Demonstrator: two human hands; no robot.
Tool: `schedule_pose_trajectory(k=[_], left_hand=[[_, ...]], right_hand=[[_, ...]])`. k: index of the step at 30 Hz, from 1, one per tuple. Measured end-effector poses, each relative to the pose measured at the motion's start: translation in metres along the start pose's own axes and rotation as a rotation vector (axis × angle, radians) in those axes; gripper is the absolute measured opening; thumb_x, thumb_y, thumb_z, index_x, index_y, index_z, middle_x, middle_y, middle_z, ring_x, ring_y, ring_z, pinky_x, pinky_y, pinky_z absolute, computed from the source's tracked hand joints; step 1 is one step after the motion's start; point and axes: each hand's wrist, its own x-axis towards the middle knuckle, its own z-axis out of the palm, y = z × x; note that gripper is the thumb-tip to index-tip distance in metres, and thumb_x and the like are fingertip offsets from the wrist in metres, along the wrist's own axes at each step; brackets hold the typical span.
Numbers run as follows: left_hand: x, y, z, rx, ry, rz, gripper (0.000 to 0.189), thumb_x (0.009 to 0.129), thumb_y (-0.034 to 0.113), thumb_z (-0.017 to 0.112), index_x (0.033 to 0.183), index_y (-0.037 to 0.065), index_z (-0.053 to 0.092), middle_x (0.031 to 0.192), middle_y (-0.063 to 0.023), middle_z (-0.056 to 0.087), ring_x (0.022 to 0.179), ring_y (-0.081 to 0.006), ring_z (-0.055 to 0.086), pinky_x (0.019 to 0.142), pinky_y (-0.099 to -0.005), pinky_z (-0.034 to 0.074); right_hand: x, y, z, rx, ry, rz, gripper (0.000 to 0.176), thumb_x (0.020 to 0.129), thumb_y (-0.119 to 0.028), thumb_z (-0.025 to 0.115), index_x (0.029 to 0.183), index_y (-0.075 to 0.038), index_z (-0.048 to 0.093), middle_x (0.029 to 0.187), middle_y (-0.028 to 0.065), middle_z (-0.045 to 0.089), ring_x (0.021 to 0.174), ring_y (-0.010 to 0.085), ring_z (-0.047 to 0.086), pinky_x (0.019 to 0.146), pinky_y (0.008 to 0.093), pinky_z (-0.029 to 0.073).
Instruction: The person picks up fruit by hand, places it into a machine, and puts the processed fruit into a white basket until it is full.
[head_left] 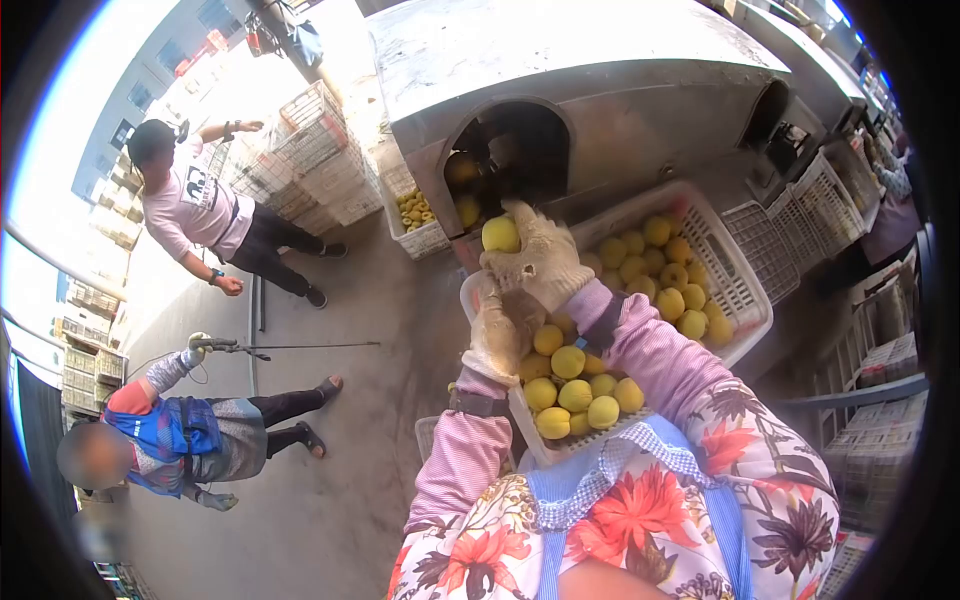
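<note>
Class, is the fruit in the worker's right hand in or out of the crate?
Out: the right hand holds the yellow fruit beyond the crate's rim, in front of the arched opening.

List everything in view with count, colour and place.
Large rectangular plastic crate: one, white, centre
Heaped round fruits: many, yellow, in that crate
Held round fruit: one, yellow-green, in right hand
Metal housing with arched opening: one, grey, beyond crate
Small plastic fruit crate: one, white, beside housing
Stacked plastic crates: many, white, left and right
Standing person: one, pink shirt, upper left
Person with thin wand: one, blue vest, lower left
Cropped person: one, mauve clothing, right edge
Floral top: one, white-and-red, bottom
Gloved left hand and right hand: two, off-white, centre
</note>
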Motion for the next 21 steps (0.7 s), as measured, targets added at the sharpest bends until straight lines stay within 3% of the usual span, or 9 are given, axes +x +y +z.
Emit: schedule_pose_trajectory(k=[1, 4, 6, 9, 11, 13, 15, 17, 21], left_hand=[[-0.001, -0.002, 0.003, 0.077, 0.035, -0.003, 0.053, 0.101, 0.046, 0.05, 0.138, 0.007, 0.05, 0.122, -0.0117, 0.064, 0.107, -0.0271, 0.063, 0.094, -0.0414, 0.048], [-0.026, -0.008, 0.026, 0.355, 0.143, -0.028, 0.054, 0.1, 0.042, 0.054, 0.144, 0.012, 0.043, 0.118, -0.0087, 0.063, 0.101, -0.0226, 0.063, 0.082, -0.036, 0.052], [-0.022, -0.018, 0.023, 0.509, 0.122, -0.091, 0.056, 0.1, 0.041, 0.055, 0.147, 0.014, 0.04, 0.117, -0.0072, 0.063, 0.099, -0.0224, 0.063, 0.081, -0.0365, 0.051], [-0.018, -0.027, 0.029, 0.795, 0.167, -0.107, 0.059, 0.095, 0.039, 0.061, 0.144, 0.011, 0.044, 0.11, -0.0078, 0.065, 0.096, -0.0209, 0.065, 0.079, -0.0362, 0.052], [-0.004, -0.043, 0.025, 1.083, 0.176, -0.031, 0.059, 0.089, 0.038, 0.066, 0.138, 0.009, 0.051, 0.102, -0.0124, 0.069, 0.094, -0.023, 0.068, 0.078, -0.0372, 0.054], [0.013, -0.05, 0.031, 1.507, -0.016, -0.123, 0.055, 0.086, 0.035, 0.065, 0.132, 0.006, 0.055, 0.107, -0.0171, 0.069, 0.101, -0.0265, 0.068, 0.083, -0.0402, 0.054], [0.016, -0.061, 0.034, 1.809, -0.152, -0.191, 0.051, 0.085, 0.034, 0.065, 0.126, 0.004, 0.058, 0.111, -0.0206, 0.069, 0.106, -0.0304, 0.067, 0.087, -0.0417, 0.053], [0.019, -0.077, 0.041, 1.989, -0.199, -0.229, 0.047, 0.084, 0.034, 0.065, 0.119, 0.002, 0.06, 0.115, -0.0229, 0.067, 0.109, -0.0348, 0.064, 0.09, -0.0417, 0.052], [0.001, -0.127, 0.033, 2.453, -0.244, -0.042, 0.046, 0.078, 0.021, 0.071, 0.121, 0.007, 0.063, 0.117, -0.0193, 0.067, 0.114, -0.0353, 0.063, 0.09, -0.0443, 0.054]], right_hand=[[0.019, 0.001, -0.009, -0.071, 0.023, 0.017, 0.077, 0.077, -0.038, 0.078, 0.14, -0.008, 0.046, 0.117, 0.0226, 0.065, 0.11, 0.0408, 0.062, 0.095, 0.0481, 0.05], [0.072, 0.048, 0.022, -0.319, 0.221, -0.27, 0.081, 0.08, -0.041, 0.076, 0.143, -0.005, 0.04, 0.119, 0.0221, 0.065, 0.112, 0.04, 0.061, 0.094, 0.0482, 0.05], [0.092, 0.04, 0.017, -0.293, 0.172, -0.269, 0.084, 0.082, -0.045, 0.074, 0.145, -0.003, 0.037, 0.121, 0.0221, 0.063, 0.112, 0.0392, 0.062, 0.094, 0.0469, 0.051], [0.116, 0.046, 0.03, -0.18, 0.284, -0.251, 0.059, 0.092, -0.051, 0.062, 0.137, -0.014, 0.052, 0.127, 0.0178, 0.062, 0.113, 0.0346, 0.062, 0.098, 0.0421, 0.049], [0.128, 0.035, 0.012, -0.44, 0.121, -0.323, 0.051, 0.096, -0.048, 0.057, 0.135, -0.015, 0.055, 0.125, 0.0185, 0.063, 0.112, 0.0345, 0.063, 0.096, 0.0422, 0.05], [0.144, 0.016, -0.039, -0.47, -0.333, -0.391, 0.058, 0.093, -0.043, 0.063, 0.139, -0.01, 0.049, 0.127, 0.019, 0.063, 0.112, 0.0348, 0.064, 0.095, 0.0405, 0.051], [0.13, 0.023, -0.055, -0.27, -0.374, -0.415, 0.056, 0.093, -0.039, 0.063, 0.137, -0.007, 0.051, 0.124, 0.0196, 0.065, 0.111, 0.0353, 0.064, 0.094, 0.0409, 0.052], [0.077, 0.048, -0.064, 0.112, -0.002, -0.395, 0.045, 0.095, -0.037, 0.058, 0.127, -0.006, 0.061, 0.115, 0.0201, 0.069, 0.109, 0.0358, 0.064, 0.092, 0.0433, 0.052], [0.001, 0.181, -0.09, -0.502, -0.406, 0.024, 0.044, 0.09, -0.03, 0.063, 0.122, 0.0, 0.063, 0.115, 0.022, 0.067, 0.107, 0.0379, 0.065, 0.093, 0.0439, 0.051]])
